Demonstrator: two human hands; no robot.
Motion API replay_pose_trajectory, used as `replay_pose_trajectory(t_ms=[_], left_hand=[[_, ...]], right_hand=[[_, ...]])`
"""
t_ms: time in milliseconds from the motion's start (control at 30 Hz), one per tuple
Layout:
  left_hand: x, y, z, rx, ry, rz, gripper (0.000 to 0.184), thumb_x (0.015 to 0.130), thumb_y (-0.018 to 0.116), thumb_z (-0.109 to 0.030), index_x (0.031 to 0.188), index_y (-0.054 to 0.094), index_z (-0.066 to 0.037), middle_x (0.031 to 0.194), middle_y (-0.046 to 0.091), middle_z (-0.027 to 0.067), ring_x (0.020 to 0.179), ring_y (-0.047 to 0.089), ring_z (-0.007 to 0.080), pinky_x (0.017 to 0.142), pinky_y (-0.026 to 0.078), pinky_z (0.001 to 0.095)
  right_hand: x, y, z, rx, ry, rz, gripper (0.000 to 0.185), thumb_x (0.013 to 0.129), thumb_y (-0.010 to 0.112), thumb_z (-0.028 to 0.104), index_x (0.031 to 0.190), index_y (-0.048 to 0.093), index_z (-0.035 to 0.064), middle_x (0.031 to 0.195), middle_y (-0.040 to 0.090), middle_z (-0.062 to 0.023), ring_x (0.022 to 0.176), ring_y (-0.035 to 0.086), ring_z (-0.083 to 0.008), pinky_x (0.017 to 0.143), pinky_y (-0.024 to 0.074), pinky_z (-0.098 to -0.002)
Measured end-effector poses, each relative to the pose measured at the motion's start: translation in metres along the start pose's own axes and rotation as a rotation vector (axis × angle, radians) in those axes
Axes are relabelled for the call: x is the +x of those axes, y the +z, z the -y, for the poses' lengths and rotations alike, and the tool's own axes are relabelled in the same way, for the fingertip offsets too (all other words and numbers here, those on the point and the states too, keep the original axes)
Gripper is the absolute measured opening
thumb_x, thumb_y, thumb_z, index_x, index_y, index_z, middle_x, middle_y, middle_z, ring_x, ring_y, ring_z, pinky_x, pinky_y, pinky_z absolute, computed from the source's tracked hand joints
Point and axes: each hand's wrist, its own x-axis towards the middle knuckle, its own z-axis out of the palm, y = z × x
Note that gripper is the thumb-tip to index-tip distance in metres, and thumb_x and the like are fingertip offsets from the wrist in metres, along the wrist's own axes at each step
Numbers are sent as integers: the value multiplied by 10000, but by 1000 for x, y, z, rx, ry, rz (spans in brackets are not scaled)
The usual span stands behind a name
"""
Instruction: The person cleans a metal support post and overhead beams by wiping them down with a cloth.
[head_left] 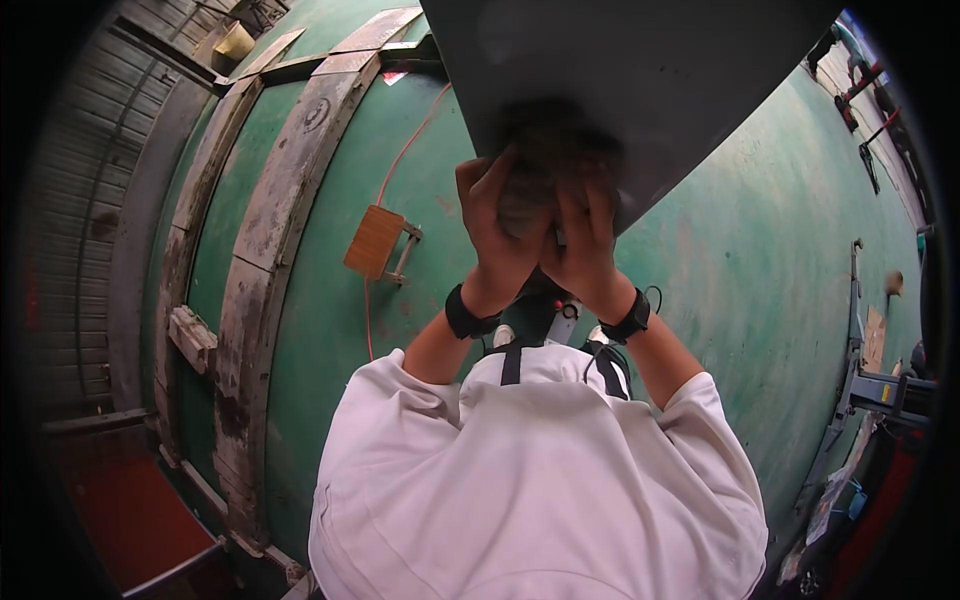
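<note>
My left hand (492, 240) and my right hand (588, 245) are side by side at the lower end of a dark, glossy panel (640, 70). Their fingers curl over a dark, blurred shape between them, partly hidden by the hands and by the panel's reflection. I cannot make out what it is. Each wrist wears a black band. Below the wrists, a small red-tipped part and a grey piece (562, 325) show near my shoes, with a thin black cable (654, 297) beside my right wrist.
A small wooden stool (372, 241) stands on the green floor (780, 250), with an orange cord (412, 140) running past it. Worn ramp beams (265, 220) lie at left. A grey metal lift arm (890, 388) is at right. A yellowish bucket (236, 41) sits far left.
</note>
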Motion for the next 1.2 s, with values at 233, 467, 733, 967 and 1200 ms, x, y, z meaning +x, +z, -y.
replay_pose_trajectory(t_ms=[233, 467, 733, 967, 1200], left_hand=[[-51, 28, 6, -36, 9, 293, 500, 737, 732, -128, 1219, 599, -144, 1175, 503, 190, 1029, 536, 400, 851, 465, 468], [-70, 11, 23, -8, -3, 414, 523, 697, 761, -83, 1185, 575, -53, 1150, 541, 140, 998, 508, 329, 829, 447, 407], [4, 16, -14, -10, 145, 229, 536, 697, 768, -109, 1211, 615, -125, 1168, 526, 155, 1041, 547, 359, 853, 486, 427], [89, 26, -32, -83, 357, -54, 518, 713, 765, -81, 1183, 555, -31, 1127, 522, 183, 985, 539, 326, 833, 457, 397], [30, 13, -4, -99, 241, 214, 433, 695, 779, -137, 1110, 658, -134, 1159, 499, 157, 997, 552, 344, 806, 498, 414]], right_hand=[[-81, -14, -24, -160, 143, -101, 520, 782, 673, 172, 1240, 530, -29, 1360, 346, -239, 1271, 374, -454, 1047, 355, -542], [-116, -11, -24, -189, 179, 133, 588, 764, 698, 258, 1236, 508, -35, 1340, 350, -252, 1279, 344, -471, 1053, 337, -550], [-31, -26, -11, -204, 189, 39, 807, 789, 693, 389, 1379, 333, -26, 1440, 197, -320, 1358, 175, -523, 1083, 245, -599], [88, -50, -8, -259, -90, -232, 464, 779, 638, 198, 1196, 582, 2, 1306, 448, -292, 1233, 418, -464, 1022, 369, -530], [29, -37, -3, -265, 126, -17, 475, 769, 656, 223, 1175, 549, 1, 1207, 455, -257, 1086, 480, -466, 895, 432, -505]])
